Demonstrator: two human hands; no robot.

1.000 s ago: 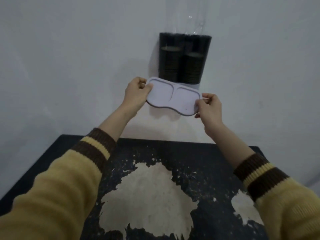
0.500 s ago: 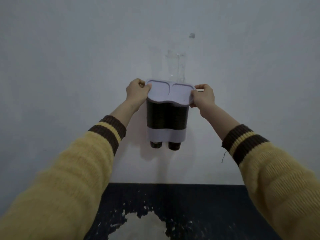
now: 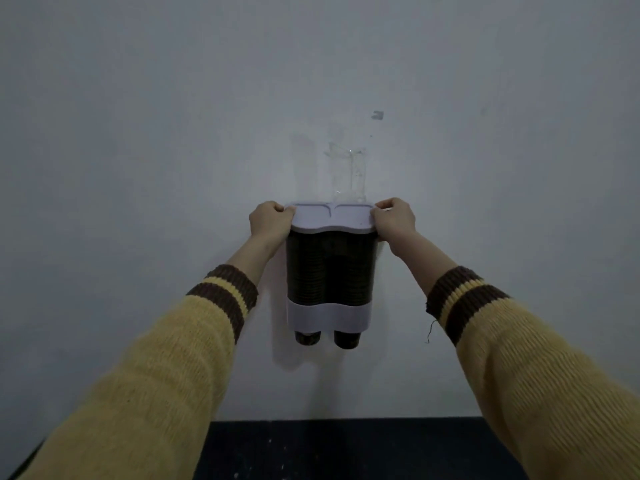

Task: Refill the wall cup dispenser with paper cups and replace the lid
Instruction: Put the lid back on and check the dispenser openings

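1. On the pale wall above the dark table point(image 3: 346, 448), the cup dispenser point(image 3: 330, 271) hangs with its twin dark tubes packed with stacked paper cups point(image 3: 308, 271). The ribbed rims show through both columns almost up to the top, and one cup bottom pokes out of each opening below the light band at the base.
2. Judging by those full columns, the refilling part looks done. What remains is the lid point(image 3: 332, 220): it lies flat across the top of the dispenser, roughly level, its front lip overhanging the tubes. Whether it has clicked fully home cannot be told from this angle, since the rear edge against the wall is hidden.
3. Left to do, by my reading: press the lid down until it seats evenly on both sides, then let go.
4. The left hand point(image 3: 270, 220) is curled around the left end of the lid, thumb on top and fingers folded under the edge, clamped on it.
5. The right hand point(image 3: 394, 218) mirrors it at the right end, likewise closed on the lid's edge, with the knuckles turned towards the camera.
6. Both arms reach up and forward, nearly straight, in yellow sleeves point(image 3: 173, 375) with brown-striped cuffs; the wrists bend slightly so the hands sit level with the dispenser's top.
7. A strip of clear tape or plastic point(image 3: 353, 174) clings to the wall just above the lid, apart from both hands.
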